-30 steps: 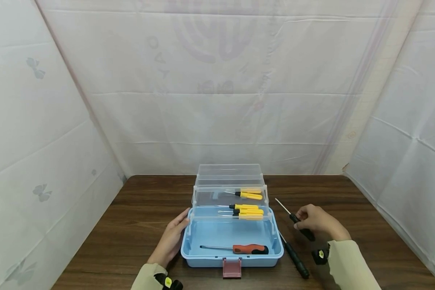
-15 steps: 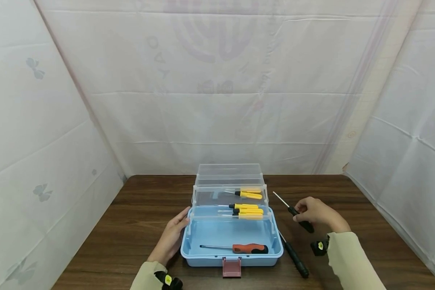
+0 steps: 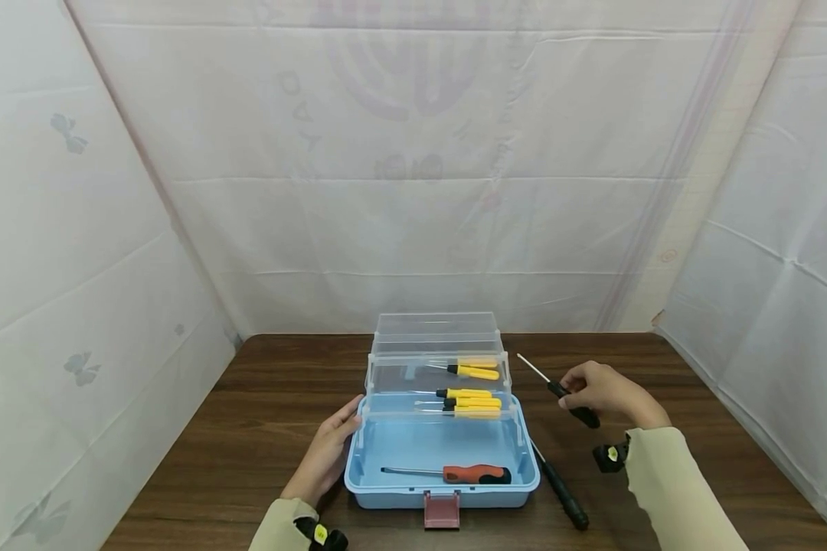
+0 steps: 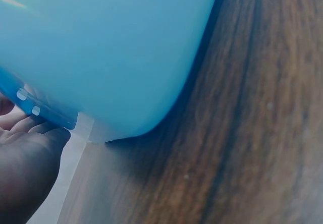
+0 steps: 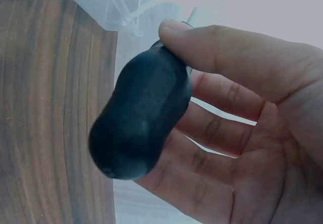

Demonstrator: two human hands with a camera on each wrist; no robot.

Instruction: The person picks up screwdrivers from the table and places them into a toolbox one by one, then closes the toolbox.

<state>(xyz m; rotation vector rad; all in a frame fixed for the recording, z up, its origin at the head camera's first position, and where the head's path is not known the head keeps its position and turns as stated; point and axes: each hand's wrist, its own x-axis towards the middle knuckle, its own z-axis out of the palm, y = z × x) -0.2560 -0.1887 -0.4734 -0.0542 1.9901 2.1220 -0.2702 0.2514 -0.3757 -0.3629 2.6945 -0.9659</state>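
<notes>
My right hand (image 3: 605, 389) pinches a screwdriver (image 3: 586, 415) with a black handle, to the right of a light blue toolbox (image 3: 441, 497). Its thin metal shaft points away and to the left. In the right wrist view the thumb presses the handle (image 5: 141, 113) near its shaft end, with the fingers behind it. My left hand (image 3: 327, 453) grips the toolbox's left side wall at the rim; the left wrist view shows its fingers (image 4: 38, 133) at the rim. Inside the box lies a screwdriver (image 3: 475, 474) with an orange and black handle, shaft to the left.
Clear plastic trays (image 3: 436, 371) stand raised over the box's back, holding several yellow-handled screwdrivers (image 3: 475, 402). A pink latch (image 3: 442, 511) hangs at the front. Another black-handled screwdriver (image 3: 563, 493) lies on the wooden table (image 3: 248, 428) beside the box. White sheeting (image 3: 413, 191) encloses the back and sides.
My right hand has moved a little away from me with the black screwdriver. The left hand and the toolbox have stayed in place.
</notes>
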